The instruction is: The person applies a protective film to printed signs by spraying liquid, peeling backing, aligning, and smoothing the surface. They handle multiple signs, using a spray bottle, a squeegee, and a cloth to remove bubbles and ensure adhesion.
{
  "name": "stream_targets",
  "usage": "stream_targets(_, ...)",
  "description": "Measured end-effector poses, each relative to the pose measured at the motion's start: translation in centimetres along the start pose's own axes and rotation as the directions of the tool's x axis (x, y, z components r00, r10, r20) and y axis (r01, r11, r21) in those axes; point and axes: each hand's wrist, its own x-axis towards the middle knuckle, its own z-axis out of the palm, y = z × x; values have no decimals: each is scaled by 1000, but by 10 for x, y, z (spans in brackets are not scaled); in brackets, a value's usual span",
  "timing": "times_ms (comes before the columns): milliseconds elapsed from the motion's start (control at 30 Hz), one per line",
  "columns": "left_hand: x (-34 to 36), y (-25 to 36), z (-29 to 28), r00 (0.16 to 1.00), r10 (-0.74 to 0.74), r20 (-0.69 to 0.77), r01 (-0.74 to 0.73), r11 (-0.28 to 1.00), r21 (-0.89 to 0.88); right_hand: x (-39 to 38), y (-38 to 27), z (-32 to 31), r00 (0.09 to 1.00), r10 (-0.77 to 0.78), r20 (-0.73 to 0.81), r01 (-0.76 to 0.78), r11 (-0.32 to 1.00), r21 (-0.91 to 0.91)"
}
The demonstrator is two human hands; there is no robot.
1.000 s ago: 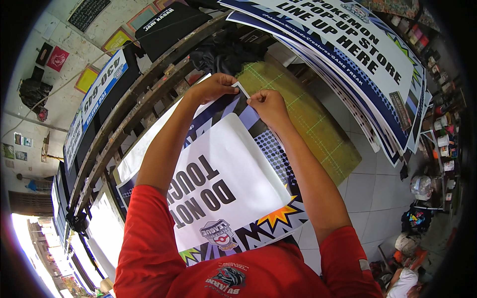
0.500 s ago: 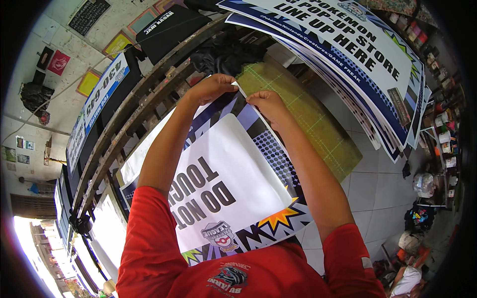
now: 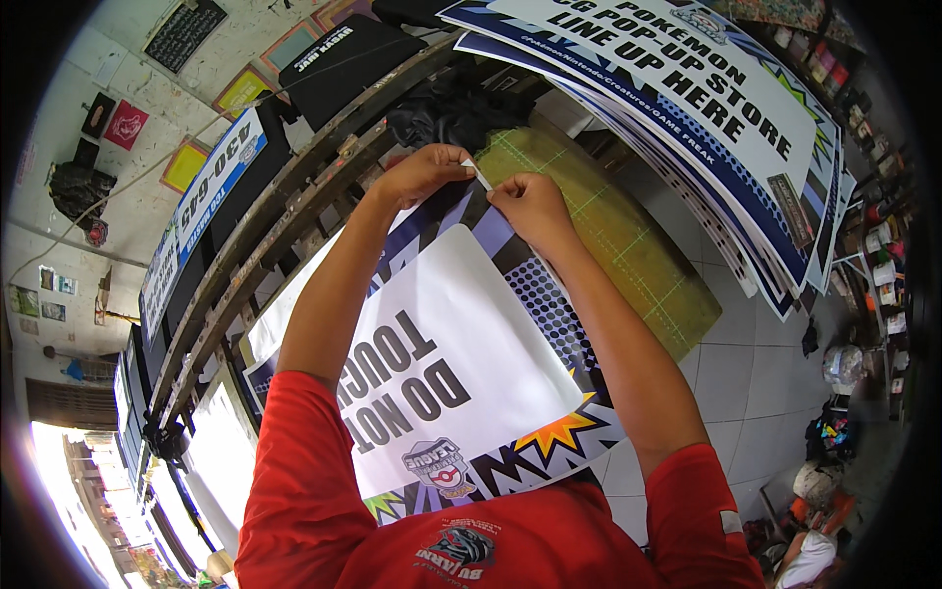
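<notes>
Across my front lies a large printed poster (image 3: 491, 324), with a white middle, bold dark lettering and a purple, black and orange patterned border; its print is upside down to me. Its far end rises toward my two hands. My left hand (image 3: 427, 179) pinches at the poster's far corner, thumb against fingers. Just right of it, my right hand (image 3: 533, 208) is closed in a pinch on the same edge. Between the fingertips shows a narrow white strip (image 3: 480, 178); whether it is peeled backing or the poster's turned edge, I cannot tell.
A green cutting mat (image 3: 628, 245) with grid lines lies beyond the poster. Stacked printed boards (image 3: 677, 108) stand at the far right. Slatted rack rails (image 3: 280, 201) run along the left, with a blue-and-white sign (image 3: 204, 216) behind. A black cloth (image 3: 442, 113) lies past my left hand.
The white strip between my fingertips shows longer than before. Both hands stay pinched at the poster's far corner. The whole view has shifted slightly.
</notes>
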Motion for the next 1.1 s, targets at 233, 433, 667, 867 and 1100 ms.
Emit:
stream_targets(233, 2, -6, 2, 1000, 6, 1, -6, 999, -43, 5, 6, 1, 999, 47, 28, -48, 998, 38)
stream_targets(433, 6, -17, -10, 1000, -2, 4, 2, 1000, 21, 0, 5, -6, 999, -20, 38, 21, 1000, -19)
stream_targets(667, -10, -14, -6, 981, 62, -186, -9, 963, 271, -94, 59, -122, 849, 166, 501, -317, 919, 233)
stream_targets(867, -10, -16, -21, 990, -25, -136, 38, 995, 94, -229, 99, -181, 844, 340, 416, -437, 884, 164)
stream_targets(1100, -9, -24, -34, 987, -76, -143, 74, 997, -18, -290, 77, -133, 938, 346, 37, -344, 905, 250)
